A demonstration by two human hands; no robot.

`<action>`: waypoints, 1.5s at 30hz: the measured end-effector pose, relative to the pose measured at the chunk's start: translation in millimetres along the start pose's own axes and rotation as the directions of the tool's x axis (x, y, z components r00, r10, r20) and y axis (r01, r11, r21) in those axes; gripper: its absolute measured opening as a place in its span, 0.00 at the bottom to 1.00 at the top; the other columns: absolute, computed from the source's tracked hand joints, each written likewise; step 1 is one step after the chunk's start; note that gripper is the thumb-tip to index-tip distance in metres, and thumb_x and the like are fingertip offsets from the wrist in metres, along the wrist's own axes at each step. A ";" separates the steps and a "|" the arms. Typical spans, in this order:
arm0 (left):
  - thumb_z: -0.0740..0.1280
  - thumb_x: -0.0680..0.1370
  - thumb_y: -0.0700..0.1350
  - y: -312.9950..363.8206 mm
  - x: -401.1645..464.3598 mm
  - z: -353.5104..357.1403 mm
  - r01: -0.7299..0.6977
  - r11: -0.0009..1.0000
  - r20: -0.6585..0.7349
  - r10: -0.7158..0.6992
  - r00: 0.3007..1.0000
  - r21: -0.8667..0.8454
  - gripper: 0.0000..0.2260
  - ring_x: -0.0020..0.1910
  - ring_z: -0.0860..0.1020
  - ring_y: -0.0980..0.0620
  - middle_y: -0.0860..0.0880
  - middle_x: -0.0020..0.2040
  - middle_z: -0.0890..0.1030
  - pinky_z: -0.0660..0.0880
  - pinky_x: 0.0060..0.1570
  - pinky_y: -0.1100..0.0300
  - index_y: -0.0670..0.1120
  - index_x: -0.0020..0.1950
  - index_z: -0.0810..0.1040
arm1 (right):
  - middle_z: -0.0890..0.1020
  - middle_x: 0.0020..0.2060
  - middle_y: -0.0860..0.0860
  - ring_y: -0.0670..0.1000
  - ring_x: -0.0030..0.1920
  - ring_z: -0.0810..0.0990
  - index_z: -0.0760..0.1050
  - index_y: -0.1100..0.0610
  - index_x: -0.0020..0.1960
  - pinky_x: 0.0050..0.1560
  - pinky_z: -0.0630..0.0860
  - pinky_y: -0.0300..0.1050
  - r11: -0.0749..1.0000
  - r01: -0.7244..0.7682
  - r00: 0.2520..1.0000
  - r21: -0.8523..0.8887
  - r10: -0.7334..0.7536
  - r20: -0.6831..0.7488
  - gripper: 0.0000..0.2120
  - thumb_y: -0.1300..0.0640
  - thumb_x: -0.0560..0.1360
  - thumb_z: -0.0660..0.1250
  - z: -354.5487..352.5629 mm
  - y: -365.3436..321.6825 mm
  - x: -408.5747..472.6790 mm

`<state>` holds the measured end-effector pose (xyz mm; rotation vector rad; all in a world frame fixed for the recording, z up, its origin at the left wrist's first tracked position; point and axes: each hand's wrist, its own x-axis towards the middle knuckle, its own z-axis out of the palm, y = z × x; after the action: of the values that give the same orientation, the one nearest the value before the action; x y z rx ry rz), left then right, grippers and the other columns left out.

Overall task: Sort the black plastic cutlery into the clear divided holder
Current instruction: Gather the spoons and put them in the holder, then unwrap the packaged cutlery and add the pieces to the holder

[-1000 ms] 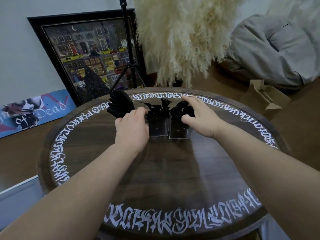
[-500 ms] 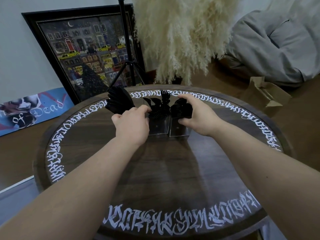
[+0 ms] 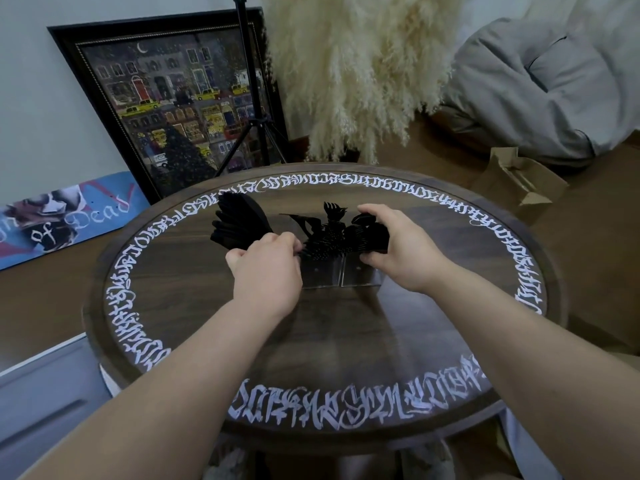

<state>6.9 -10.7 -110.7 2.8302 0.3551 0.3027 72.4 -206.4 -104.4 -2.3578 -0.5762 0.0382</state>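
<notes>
A clear divided holder (image 3: 341, 277) stands on the round wooden table (image 3: 346, 341), past its middle. Black forks (image 3: 327, 233) stick up from its middle part, tines fanned out. My left hand (image 3: 266, 275) is closed on a fanned bundle of black cutlery (image 3: 239, 221) at the holder's left end; the hand hides the handles and that compartment. My right hand (image 3: 398, 251) clasps a cluster of black spoons (image 3: 367, 233) at the right compartment, fingers over the top and thumb below.
White lettering rings the table's rim. Beyond the table, a framed painting (image 3: 173, 105) leans on the wall, with a tripod (image 3: 256, 98), pampas grass (image 3: 356, 71) and a grey beanbag (image 3: 540, 81). An open cardboard box (image 3: 519, 181) sits on the floor to the right.
My right hand's fingers have curled down from lying flat over the spoons to clasping them. My left hand keeps its hold on the fanned bundle in about the same place.
</notes>
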 end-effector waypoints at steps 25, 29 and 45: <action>0.62 0.79 0.44 0.7 -9.1 -7.3 -0.019 0.997 -0.010 0.018 1.000 -0.070 0.19 0.58 0.75 0.48 0.51 0.59 0.79 0.60 0.59 0.50 0.51 0.69 0.66 | 0.66 0.73 0.53 0.55 0.70 0.67 0.45 0.48 0.78 0.62 0.66 0.42 0.969 -0.210 0.975 0.127 0.217 -0.045 0.46 0.57 0.72 0.73 -0.9 2.9 -18.1; 0.63 0.79 0.42 -3.6 -7.5 -3.1 -0.002 0.993 -0.042 -0.003 0.999 -0.121 0.17 0.56 0.76 0.49 0.52 0.56 0.80 0.59 0.60 0.51 0.51 0.68 0.69 | 0.71 0.69 0.56 0.55 0.63 0.73 0.44 0.47 0.78 0.55 0.67 0.40 0.951 -0.267 0.959 0.156 0.278 -0.052 0.45 0.57 0.74 0.71 7.2 5.9 -18.7; 0.67 0.76 0.43 11.7 -67.3 -14.6 -0.236 0.964 -0.094 0.226 0.970 -0.120 0.18 0.64 0.69 0.47 0.50 0.64 0.73 0.67 0.60 0.49 0.49 0.66 0.73 | 0.65 0.73 0.49 0.51 0.66 0.71 0.51 0.46 0.77 0.64 0.71 0.48 0.959 -0.278 0.958 0.062 0.282 -0.060 0.40 0.54 0.73 0.72 -18.8 0.8 -89.8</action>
<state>-58.0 -36.1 -105.0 2.7367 0.0171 0.4693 -4.7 -256.0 -102.3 -2.3614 -0.2017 0.0989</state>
